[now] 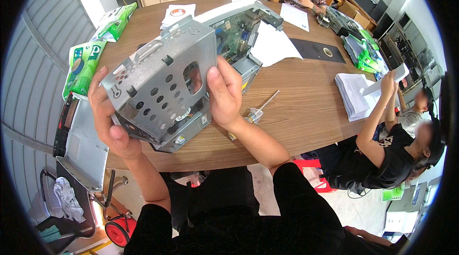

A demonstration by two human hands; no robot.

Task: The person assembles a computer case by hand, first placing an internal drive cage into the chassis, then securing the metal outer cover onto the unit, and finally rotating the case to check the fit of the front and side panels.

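Observation:
Between my two hands is a silver perforated metal drive cage [162, 80], tilted up over the opened computer case [239, 35] on the wooden table. My left hand [107, 116] wraps round its left edge, thumb near the lower corner. On the opposite edge, my right hand [224, 92] grips with the thumb on the front face and the fingers behind. Inside the case, a green circuit board shows beyond the cage. A screwdriver [256, 113] with a clear handle lies on the table, close to my right forearm. The cage hides part of the case.
A removed side panel [83, 142] leans by the table's left edge. Green-and-white packs [86, 66] lie at the left. Loose paper [275, 47] and a tape roll [327, 52] are beyond the case. Another person [387, 145] handles paper beside a paper stack [351, 94] at the right.

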